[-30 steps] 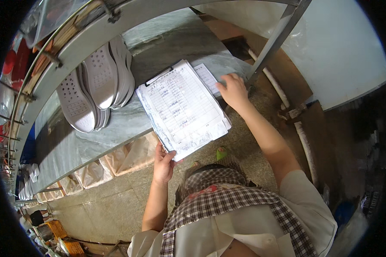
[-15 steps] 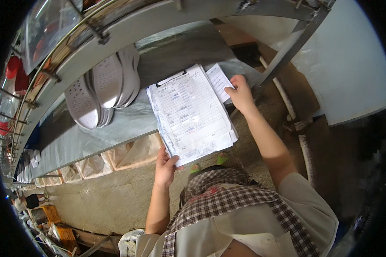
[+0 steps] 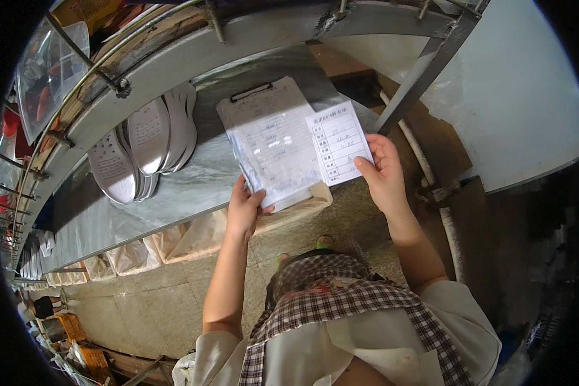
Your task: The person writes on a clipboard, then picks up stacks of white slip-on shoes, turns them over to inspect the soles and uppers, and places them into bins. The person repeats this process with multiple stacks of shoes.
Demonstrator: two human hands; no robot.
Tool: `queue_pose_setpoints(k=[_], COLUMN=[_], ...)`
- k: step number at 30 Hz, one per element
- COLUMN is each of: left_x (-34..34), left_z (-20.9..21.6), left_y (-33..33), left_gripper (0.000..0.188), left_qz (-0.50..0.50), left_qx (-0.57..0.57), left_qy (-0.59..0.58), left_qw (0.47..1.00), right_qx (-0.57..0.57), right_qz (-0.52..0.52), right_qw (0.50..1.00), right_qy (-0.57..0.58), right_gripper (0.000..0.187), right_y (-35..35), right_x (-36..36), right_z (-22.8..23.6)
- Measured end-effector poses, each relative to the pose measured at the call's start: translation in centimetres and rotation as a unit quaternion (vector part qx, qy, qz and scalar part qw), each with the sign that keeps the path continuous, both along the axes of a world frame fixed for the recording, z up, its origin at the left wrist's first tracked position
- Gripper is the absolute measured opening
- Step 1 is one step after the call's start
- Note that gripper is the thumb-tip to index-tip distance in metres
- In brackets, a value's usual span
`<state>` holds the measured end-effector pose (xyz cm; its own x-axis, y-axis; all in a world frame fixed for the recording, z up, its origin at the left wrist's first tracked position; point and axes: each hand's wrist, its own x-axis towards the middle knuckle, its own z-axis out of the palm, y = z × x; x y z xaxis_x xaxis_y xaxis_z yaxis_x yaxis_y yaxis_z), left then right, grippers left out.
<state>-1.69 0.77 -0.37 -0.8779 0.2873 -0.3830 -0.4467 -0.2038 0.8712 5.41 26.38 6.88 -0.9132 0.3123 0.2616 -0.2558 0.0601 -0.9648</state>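
Observation:
My left hand [image 3: 243, 204] grips the lower left corner of a clipboard [image 3: 273, 141] that carries a lined form, its thumb on top of the sheets. The clipboard's far part lies over the grey marble-look shelf, with a black clip at its top edge. Between the thumb and fingers of my right hand [image 3: 383, 172] is a small white paper slip [image 3: 338, 145] with a printed table and handwriting. The slip overlaps the clipboard's right side, its face turned up. Part of the form is in shadow.
Stacked white clog-shaped shoe pieces [image 3: 149, 138] stand on the shelf [image 3: 135, 219] to the left. A metal frame [image 3: 424, 77] rises at the right, and a rack bar curves overhead. Lined bins [image 3: 193, 241] sit under the shelf. A pipe [image 3: 453, 238] runs at the right.
My right hand has brought the slip down and toward me, turning it more upright beside the form. The clipboard has shifted up and away from me, with my left hand still on its corner.

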Motion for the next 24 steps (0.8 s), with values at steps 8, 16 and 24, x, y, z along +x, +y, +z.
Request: queue_pose_setpoints(k=[8, 16, 24], left_x=[-2.2, 1.5, -0.5], left_z=[1.4, 0.5, -0.1], left_y=[-0.2, -2.9, -8.5], left_gripper=[0.048, 0.056, 0.027], left_qz=[0.044, 0.074, 0.004], left_qx=[-0.464, 0.062, -0.310], left_qy=[0.409, 0.110, 0.194], left_qw=[0.784, 0.989, 0.931], right_qx=[-0.058, -0.020, 0.123], right_qz=[0.091, 0.159, 0.058], right_qw=[0.993, 0.980, 0.986], right_qy=[-0.052, -0.117, -0.095], right_gripper=[0.042, 0.040, 0.012], right_y=[-2.5, -10.5, -7.3], right_x=[-0.8, -4.4, -1.7], right_z=[-2.2, -4.9, -2.2])
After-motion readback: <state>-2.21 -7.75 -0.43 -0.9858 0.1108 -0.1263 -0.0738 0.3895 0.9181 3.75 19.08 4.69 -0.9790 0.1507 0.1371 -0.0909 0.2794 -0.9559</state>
